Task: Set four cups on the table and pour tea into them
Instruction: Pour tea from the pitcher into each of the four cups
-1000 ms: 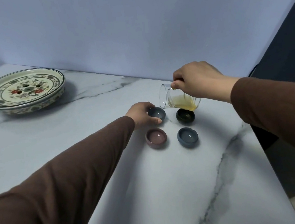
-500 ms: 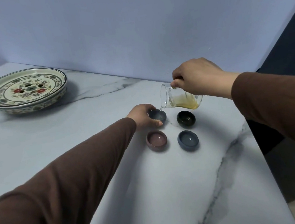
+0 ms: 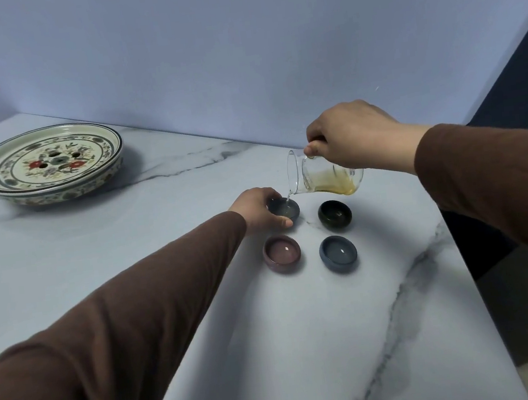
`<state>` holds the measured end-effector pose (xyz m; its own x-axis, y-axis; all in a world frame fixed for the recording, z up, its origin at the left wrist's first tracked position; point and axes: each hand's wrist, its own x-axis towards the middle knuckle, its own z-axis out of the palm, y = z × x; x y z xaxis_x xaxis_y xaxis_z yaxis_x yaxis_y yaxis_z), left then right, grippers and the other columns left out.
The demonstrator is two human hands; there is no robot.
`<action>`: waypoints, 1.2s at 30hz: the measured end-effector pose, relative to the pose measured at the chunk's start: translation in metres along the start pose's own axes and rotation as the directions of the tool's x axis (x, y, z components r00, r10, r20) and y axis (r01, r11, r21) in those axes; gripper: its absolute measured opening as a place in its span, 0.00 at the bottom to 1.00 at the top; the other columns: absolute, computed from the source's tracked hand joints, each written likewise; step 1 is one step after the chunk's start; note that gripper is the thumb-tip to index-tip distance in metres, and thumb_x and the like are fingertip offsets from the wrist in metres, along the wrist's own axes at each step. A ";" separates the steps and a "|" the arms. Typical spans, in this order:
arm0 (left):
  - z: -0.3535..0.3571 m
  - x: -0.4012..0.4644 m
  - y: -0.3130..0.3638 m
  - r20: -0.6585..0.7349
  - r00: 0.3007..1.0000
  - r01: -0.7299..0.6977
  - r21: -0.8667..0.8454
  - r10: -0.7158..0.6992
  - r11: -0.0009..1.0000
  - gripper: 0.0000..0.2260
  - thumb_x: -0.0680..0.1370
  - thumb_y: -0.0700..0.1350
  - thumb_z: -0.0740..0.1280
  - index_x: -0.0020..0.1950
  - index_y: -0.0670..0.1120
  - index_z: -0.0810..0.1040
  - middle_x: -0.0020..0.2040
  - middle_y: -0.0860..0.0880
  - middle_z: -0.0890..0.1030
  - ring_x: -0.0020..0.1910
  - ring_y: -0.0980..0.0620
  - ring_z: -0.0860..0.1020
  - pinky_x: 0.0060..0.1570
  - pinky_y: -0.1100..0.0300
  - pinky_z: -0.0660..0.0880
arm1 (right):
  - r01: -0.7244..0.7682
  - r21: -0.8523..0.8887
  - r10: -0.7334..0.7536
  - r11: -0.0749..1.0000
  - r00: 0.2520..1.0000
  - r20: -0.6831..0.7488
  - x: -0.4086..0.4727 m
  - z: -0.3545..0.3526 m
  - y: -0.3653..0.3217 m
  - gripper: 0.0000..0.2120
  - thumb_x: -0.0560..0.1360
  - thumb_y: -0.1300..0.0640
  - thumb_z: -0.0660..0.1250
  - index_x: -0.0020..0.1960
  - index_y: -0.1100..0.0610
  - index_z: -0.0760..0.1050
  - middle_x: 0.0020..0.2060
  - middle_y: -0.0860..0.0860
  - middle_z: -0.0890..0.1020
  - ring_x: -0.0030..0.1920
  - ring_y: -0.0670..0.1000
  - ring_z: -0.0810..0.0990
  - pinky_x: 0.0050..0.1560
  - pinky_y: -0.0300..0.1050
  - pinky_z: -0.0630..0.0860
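Four small cups stand in a square on the marble table (image 3: 307, 344). My left hand (image 3: 257, 209) grips the far-left grey cup (image 3: 285, 210) by its rim. My right hand (image 3: 353, 137) holds a glass pitcher (image 3: 323, 176) tilted on its side, amber tea pooled in its lower part. A thin stream runs from its spout into the grey cup, where liquid shows. The black cup (image 3: 335, 213) sits at the far right, under the pitcher. The pink cup (image 3: 282, 253) and the blue cup (image 3: 338, 253) stand nearer to me, both with liquid in them.
A large floral ceramic tray (image 3: 47, 165) rests at the far left of the table. A plain wall runs along the back. The table's right edge drops off close to the cups, with dark floor beyond.
The pitcher has tipped further and its spout has come down over the grey cup; tea now flows into it. My left hand has stayed on the cup.
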<state>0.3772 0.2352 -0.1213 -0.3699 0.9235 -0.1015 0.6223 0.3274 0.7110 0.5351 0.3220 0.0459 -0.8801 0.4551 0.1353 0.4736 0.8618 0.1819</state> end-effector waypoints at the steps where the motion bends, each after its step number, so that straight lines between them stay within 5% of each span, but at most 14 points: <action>1: 0.000 0.000 0.000 0.002 1.000 0.001 0.001 -0.001 1.000 0.28 0.67 0.53 0.79 0.65 0.50 0.78 0.61 0.49 0.79 0.60 0.49 0.77 0.62 0.56 0.74 | 0.002 -0.001 -0.002 1.000 1.000 0.000 0.000 0.000 0.000 0.13 0.79 0.45 0.62 0.38 0.49 0.73 0.31 0.46 0.74 0.40 0.57 0.75 0.34 0.45 0.64; 15: -0.001 -0.002 0.004 0.015 1.000 0.020 0.001 -0.020 1.000 0.29 0.67 0.53 0.79 0.67 0.49 0.77 0.63 0.49 0.79 0.60 0.48 0.77 0.64 0.54 0.74 | -0.030 0.024 0.031 0.999 0.999 -0.017 -0.002 -0.001 0.001 0.13 0.79 0.45 0.62 0.38 0.48 0.75 0.32 0.47 0.76 0.40 0.56 0.75 0.34 0.45 0.64; 20: 0.003 -0.004 0.005 -0.003 0.999 0.054 -0.033 -0.054 0.998 0.30 0.67 0.52 0.79 0.67 0.50 0.76 0.63 0.50 0.79 0.60 0.49 0.77 0.63 0.56 0.74 | -0.196 0.200 0.200 0.960 0.980 0.001 -0.022 0.018 0.013 0.12 0.79 0.45 0.60 0.42 0.48 0.78 0.39 0.47 0.80 0.44 0.55 0.76 0.41 0.46 0.69; 24: 0.005 -0.006 0.006 0.001 0.998 0.068 -0.025 -0.068 0.997 0.35 0.67 0.54 0.78 0.72 0.50 0.72 0.67 0.50 0.77 0.64 0.49 0.76 0.66 0.56 0.72 | -0.359 0.383 0.383 0.851 0.924 0.014 -0.042 0.038 0.020 0.13 0.79 0.46 0.60 0.39 0.47 0.77 0.32 0.41 0.76 0.40 0.51 0.74 0.37 0.43 0.63; 28: -0.004 -0.015 0.012 -0.008 0.997 0.070 -0.107 -0.072 0.992 0.43 0.67 0.53 0.79 0.78 0.49 0.64 0.71 0.49 0.73 0.67 0.49 0.74 0.67 0.56 0.70 | -0.373 0.566 0.442 0.735 0.897 0.017 -0.060 0.048 0.018 0.12 0.79 0.48 0.60 0.42 0.47 0.79 0.37 0.40 0.80 0.41 0.49 0.76 0.40 0.41 0.65; 36: -0.007 -0.089 0.011 -0.108 0.994 -0.025 -0.170 0.006 0.985 0.31 0.70 0.53 0.78 0.70 0.50 0.74 0.65 0.52 0.76 0.62 0.52 0.74 0.60 0.60 0.70 | -0.294 0.546 0.369 0.785 0.929 -0.031 -0.089 0.029 0.000 0.12 0.78 0.46 0.61 0.47 0.48 0.81 0.44 0.43 0.84 0.46 0.50 0.79 0.44 0.44 0.71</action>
<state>0.4117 0.1552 -0.0995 -0.4383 0.8986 -0.0213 0.5052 0.2659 0.8210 0.6126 0.2880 0.0060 -0.6417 0.7339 0.2228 0.6115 0.6649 -0.4289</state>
